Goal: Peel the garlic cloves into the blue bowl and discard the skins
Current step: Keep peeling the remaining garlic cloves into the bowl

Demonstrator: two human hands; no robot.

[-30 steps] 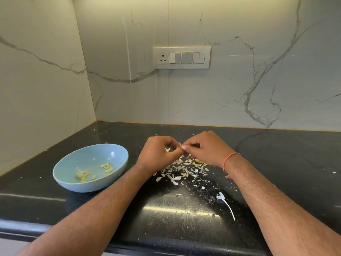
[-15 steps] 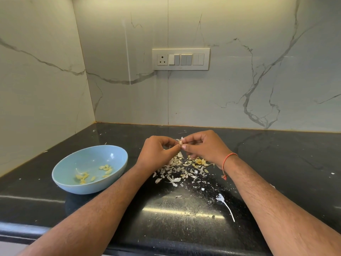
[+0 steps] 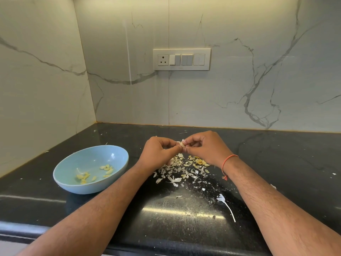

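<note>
- Pinching one clove [image 3: 182, 144] between them, the left hand [image 3: 158, 154] and right hand [image 3: 204, 148] meet fingertip to fingertip above the tabletop [image 3: 184, 215]; both have fingers curled tight around it, and nothing else is held that I can see.
- A flake of white skin sticks up from the clove at the right hand's fingertips, so the peel looks partly lifted, not yet off.
- To do this well, the left hand should probably hold the clove steady while the right pulls the loose skin away along the clove's length, not across it, so it comes off in one piece.
- The skins [image 3: 182, 169] lie heaped just below the hands, so a freed flake can simply drop there.
- The bowl [image 3: 118, 163] sits to the left of the left hand with peeled cloves [image 3: 107, 168] in it; the bare clove should go there, free of any clinging skin.
</note>
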